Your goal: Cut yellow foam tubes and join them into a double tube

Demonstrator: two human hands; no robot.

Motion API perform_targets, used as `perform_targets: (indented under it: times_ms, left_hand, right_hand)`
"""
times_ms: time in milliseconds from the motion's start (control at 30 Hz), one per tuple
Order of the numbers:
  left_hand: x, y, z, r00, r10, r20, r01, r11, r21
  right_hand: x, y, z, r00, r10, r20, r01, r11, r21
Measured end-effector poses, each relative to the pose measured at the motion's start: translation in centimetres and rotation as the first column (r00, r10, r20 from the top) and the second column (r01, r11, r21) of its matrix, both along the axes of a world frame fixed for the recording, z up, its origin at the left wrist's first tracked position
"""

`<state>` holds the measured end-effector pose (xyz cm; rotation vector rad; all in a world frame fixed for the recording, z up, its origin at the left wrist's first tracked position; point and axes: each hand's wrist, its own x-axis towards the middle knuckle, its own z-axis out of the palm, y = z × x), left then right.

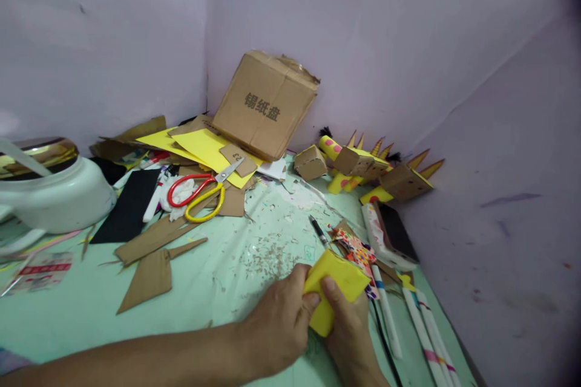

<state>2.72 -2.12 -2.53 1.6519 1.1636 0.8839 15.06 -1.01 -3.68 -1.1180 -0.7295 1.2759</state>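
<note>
So the tabletop (204, 293) is pretty cluttered, and the biggest thing on it is a cardboard box (267, 87) tipped back near the wall. Over on the right, a bunch of spotted, spiky cardboard figures (356, 162) look more or less done to me. Loose yellow sheets (200, 144) and red-and-yellow scissors (216, 182) sit to the left. Up front, the left hand (276, 320) and right hand (349, 326) share a yellow piece (347, 275) above the near part of the tabletop. I'd call that one partway: shaped into a small block, but the sides I can see are plain, no spots or spikes yet. Left fingers (298, 276) are closed in tight, pinching its left edge; the right thumb presses its face, with the other right fingers mostly hidden behind it.
</note>
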Motion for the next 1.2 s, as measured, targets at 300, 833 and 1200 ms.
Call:
perform_targets:
  times_ms: [300,833,1200]
  left_hand:
    - [-4.6,5.4,2.6,0.869,-0.370,0.328,0.466,0.835,-0.294]
    - [-0.7,1.2,1.1,0.994,0.072,0.087,-0.061,0.991,-0.119]
    - [-0.4,2.4,-0.1,0.900,0.341,0.273,-0.284,0.931,-0.228]
  right_hand:
    - [1.0,0.4,0.8,0.984,-0.020,-0.178,0.001,0.995,-0.104]
    - [-1.5,0.0,0.1,0.979,0.094,0.182,-0.061,0.982,-0.177]
    - [-0.4,-0.1,2.5,0.918,0.363,0.162,-0.376,0.924,0.063]
